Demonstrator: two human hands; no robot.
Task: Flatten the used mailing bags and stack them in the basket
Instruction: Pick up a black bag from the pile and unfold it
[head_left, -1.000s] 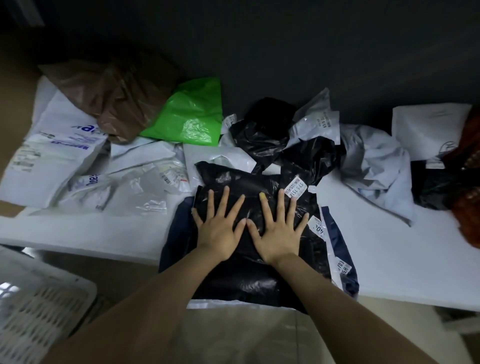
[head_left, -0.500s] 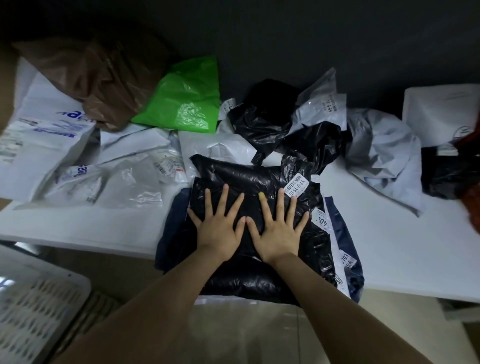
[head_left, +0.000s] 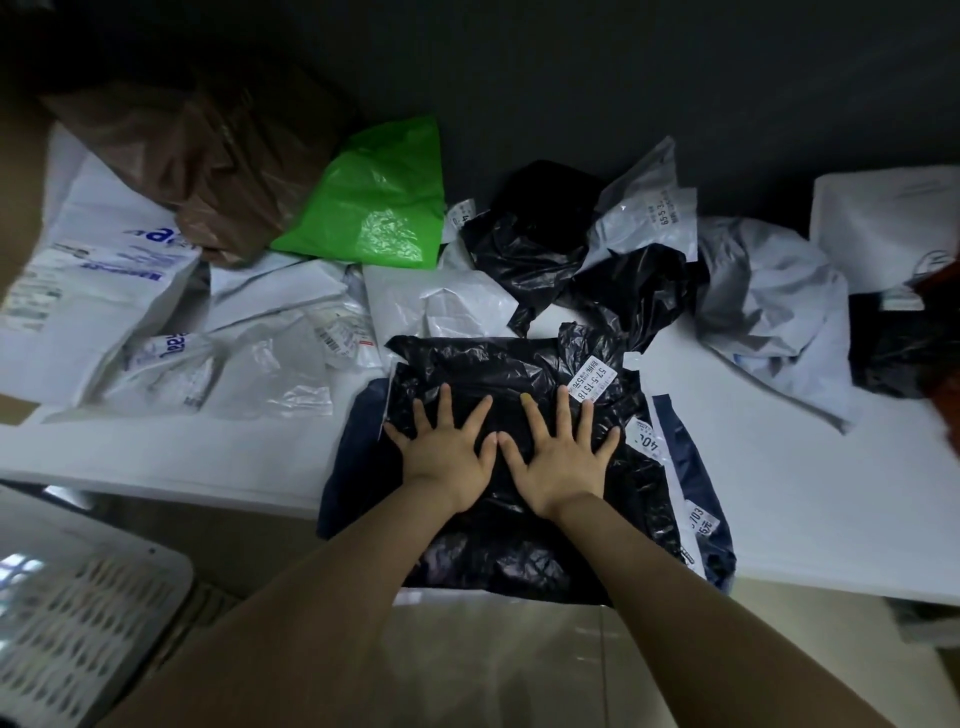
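Under both palms: black mailing bag, lying on a navy bag at the near edge of the white table. Left hand and right hand are flat on it, fingers spread wide, thumbs nearly touching, pinching nothing. White label sits just by my right fingertips. Basket is low, off the table, behind and left of my left wrist. Unflattened bags, green bag included, are heaped beyond my fingertips. Risks, my guess: both bags overhang the edge toward me, slick plastic on plastic, so a hard push could skate the top one off the navy one or drag both down. Trapped air may puff it back up once I lift.
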